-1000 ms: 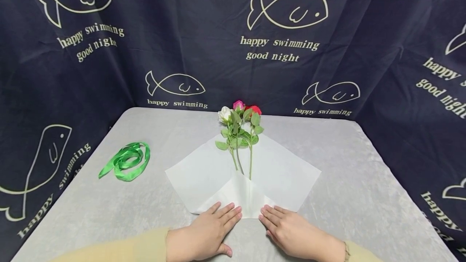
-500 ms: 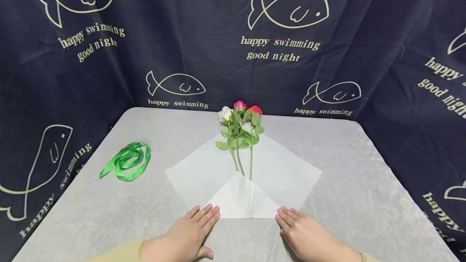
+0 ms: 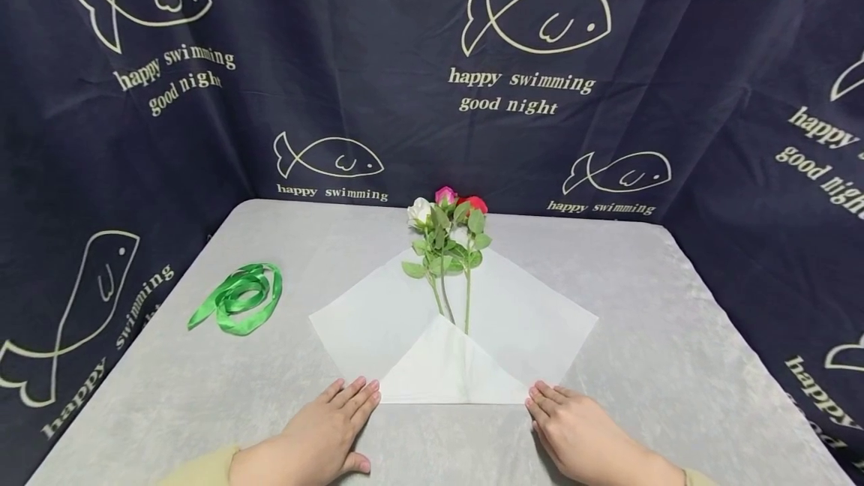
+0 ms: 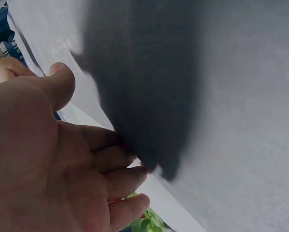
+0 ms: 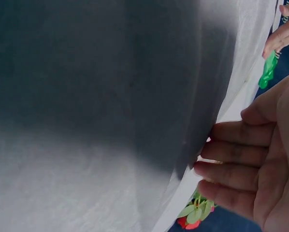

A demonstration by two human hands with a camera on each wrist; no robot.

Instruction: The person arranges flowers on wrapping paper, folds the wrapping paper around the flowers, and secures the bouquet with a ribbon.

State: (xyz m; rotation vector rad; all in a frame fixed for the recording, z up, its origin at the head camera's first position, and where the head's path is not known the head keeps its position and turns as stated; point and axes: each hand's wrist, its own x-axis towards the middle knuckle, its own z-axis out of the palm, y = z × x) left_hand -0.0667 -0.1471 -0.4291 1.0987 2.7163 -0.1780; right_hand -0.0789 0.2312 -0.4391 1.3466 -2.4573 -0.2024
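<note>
A sheet of white wrapping paper [image 3: 526,306] lies on the table, its near corner folded up into a triangular flap [image 3: 432,373]. My left hand [image 3: 324,426] rests with straight fingers at the left end of the folded edge. At the right end, the extended fingers of my right hand [image 3: 574,426] press on the paper. Three roses lie on the sheet: a white rose [image 3: 419,212], a pink rose [image 3: 445,196] and a red rose [image 3: 475,204]. Their blooms reach past the paper's far corner, and the flap covers the lower stems.
A coiled green ribbon [image 3: 250,300] lies on the table to the left of the paper. Grey cloth covers the table [image 3: 641,321]. Dark blue curtains [image 3: 405,81] with fish drawings and lettering hang behind it and at both sides.
Both hands have slid apart along the folded edge, the left hand leftward and the right hand rightward. The flap between them now lies flatter. Flowers and ribbon have stayed in place.
</note>
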